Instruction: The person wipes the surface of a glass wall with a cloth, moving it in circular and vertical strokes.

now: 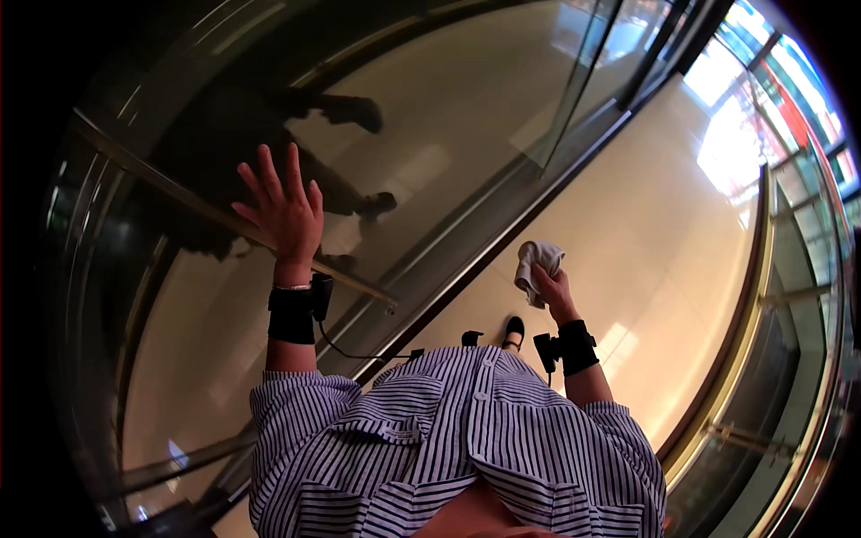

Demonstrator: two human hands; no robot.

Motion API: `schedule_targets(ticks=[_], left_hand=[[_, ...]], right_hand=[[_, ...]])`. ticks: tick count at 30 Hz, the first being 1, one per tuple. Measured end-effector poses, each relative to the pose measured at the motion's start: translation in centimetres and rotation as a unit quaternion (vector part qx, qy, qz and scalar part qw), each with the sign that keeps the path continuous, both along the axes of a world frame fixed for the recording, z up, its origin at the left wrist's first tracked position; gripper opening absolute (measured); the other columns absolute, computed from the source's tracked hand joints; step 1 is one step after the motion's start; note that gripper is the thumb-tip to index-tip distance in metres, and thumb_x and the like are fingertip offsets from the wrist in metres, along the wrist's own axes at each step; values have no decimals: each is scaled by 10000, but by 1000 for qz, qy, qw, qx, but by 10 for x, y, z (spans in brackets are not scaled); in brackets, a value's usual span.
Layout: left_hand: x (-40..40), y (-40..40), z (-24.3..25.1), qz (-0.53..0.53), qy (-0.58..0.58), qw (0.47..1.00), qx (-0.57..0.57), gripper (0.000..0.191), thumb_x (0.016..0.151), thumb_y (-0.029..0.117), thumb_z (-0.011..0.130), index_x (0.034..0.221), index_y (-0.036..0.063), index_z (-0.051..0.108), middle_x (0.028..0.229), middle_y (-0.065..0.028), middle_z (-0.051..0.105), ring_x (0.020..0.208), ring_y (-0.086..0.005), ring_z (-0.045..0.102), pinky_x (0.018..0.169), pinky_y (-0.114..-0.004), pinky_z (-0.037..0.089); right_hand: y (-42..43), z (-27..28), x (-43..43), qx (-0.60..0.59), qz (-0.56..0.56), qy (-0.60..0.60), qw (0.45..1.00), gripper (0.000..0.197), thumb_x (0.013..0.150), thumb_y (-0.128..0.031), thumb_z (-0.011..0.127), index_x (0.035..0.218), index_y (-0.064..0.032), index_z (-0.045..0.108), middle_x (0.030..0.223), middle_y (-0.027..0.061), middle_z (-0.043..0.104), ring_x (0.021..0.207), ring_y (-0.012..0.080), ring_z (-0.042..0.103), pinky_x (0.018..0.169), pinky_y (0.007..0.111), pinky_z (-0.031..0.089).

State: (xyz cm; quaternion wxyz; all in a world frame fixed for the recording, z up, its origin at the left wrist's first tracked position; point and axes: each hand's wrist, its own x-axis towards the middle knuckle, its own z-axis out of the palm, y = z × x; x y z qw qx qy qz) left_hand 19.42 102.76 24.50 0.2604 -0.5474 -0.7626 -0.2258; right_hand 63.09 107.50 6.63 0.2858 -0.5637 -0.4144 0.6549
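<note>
My left hand (289,208) is raised with its fingers spread and holds nothing. It is in front of a large glass pane (430,114); I cannot tell whether the palm touches the glass. A long metal bar (181,202) runs slantwise behind the hand and wrist. My right hand (555,289) grips a crumpled pale grey cloth (535,262) between thumb and fingers. The cloth hangs above the pale floor, apart from the glass. Black bands with small devices are strapped around both wrists, and a cable leads from the left one.
A metal track (484,235) runs along the base of the glass. Beside me on the right curves a glass barrier with a brass-coloured base rail (733,376). Dark shapes with shoes (350,114) appear in or through the pane. My black shoe (514,329) stands on the shiny tiled floor (646,222).
</note>
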Motion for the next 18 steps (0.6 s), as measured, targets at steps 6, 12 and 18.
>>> schedule_targets(ticks=[6,12,18], left_hand=[[-15,-28,-39,64,17,997,-45,642,820,319,546,1402,227,291,1481,-139,134,1351,-428,87,978,-673,161],[-17,-24,-62,24,-42,999,-7,682,818,257,569,1408,155,244,1465,-184,105,1341,-455,77,994,-649,166],[-14,2,-32,70,-80,988,108,761,795,221,616,1413,101,190,1448,-245,74,1313,-489,118,978,-643,199]], right_hand=[[-6,1,-14,91,-43,15,995,221,871,-197,593,1008,-25,617,863,-5,624,743,72,563,624,230,448],[64,-25,2,290,-176,-7,941,368,852,-247,639,1082,35,585,960,63,626,801,128,554,659,295,467],[158,123,-86,393,-238,28,888,419,843,-162,628,1188,37,498,1114,112,581,966,200,549,839,327,446]])
